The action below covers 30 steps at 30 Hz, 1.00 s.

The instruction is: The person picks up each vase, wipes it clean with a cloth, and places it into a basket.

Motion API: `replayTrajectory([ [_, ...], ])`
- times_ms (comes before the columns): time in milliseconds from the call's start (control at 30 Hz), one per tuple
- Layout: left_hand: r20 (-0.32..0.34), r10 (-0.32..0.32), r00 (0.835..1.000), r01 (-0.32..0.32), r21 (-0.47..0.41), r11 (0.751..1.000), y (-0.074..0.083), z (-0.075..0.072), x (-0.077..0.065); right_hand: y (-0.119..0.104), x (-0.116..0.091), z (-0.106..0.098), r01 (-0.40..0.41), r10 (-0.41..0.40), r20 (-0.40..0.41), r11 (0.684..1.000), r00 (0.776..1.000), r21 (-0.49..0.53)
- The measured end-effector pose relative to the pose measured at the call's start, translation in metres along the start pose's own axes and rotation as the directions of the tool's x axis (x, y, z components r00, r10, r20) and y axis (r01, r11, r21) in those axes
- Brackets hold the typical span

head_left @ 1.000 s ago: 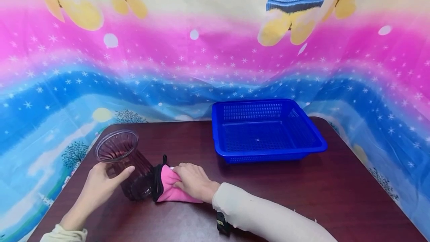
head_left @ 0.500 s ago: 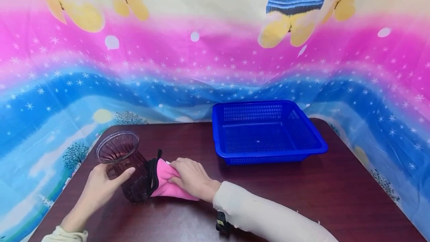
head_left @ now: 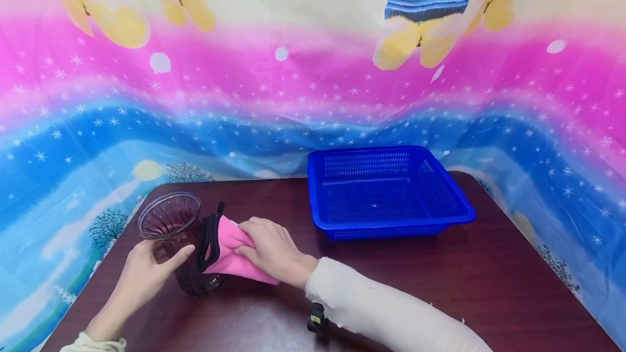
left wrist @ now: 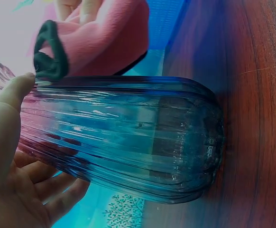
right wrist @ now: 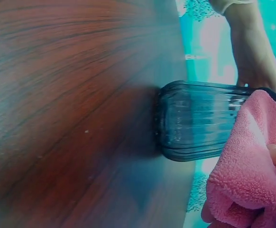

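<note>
A ribbed, tinted glass vase with a flared rim stands on the left of the table. My left hand grips it from the left, thumb in front and fingers curled behind, as the left wrist view also shows. My right hand pinches a folded pink cloth with black edging. The cloth's black edge lies against the vase's right side below the rim. In the right wrist view the fluffy cloth overlaps the upper part of the vase, whose base is on the table.
A blue plastic basket with perforated walls stands at the back right of the dark wooden table. A printed curtain hangs behind the table and along both sides. A small black device is strapped under the right wrist.
My right hand has moved the pink cloth left and upward along the vase's side, from near its base to higher on the body. The left hand and the vase stay in place.
</note>
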<state>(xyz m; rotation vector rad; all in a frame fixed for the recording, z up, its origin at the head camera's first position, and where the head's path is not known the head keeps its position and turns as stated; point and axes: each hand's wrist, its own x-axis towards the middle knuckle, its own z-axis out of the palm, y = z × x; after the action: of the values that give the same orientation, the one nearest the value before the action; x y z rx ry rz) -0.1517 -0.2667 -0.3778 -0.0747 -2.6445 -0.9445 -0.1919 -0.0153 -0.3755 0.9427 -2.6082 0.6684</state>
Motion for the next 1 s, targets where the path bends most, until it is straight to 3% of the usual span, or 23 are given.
replayTrajectory([
  [367,-0.006,0.007,1.000,-0.007,0.014,1.000,0.000,0.001,0.000,-0.006,0.006,-0.009,0.012,-0.012,-0.054,1.000,0.998,-0.002],
  [1000,0.001,0.003,1.000,-0.003,0.015,1.000,-0.001,0.000,0.001,-0.011,0.009,0.003,-0.026,0.027,0.041,1.000,0.999,-0.011],
])
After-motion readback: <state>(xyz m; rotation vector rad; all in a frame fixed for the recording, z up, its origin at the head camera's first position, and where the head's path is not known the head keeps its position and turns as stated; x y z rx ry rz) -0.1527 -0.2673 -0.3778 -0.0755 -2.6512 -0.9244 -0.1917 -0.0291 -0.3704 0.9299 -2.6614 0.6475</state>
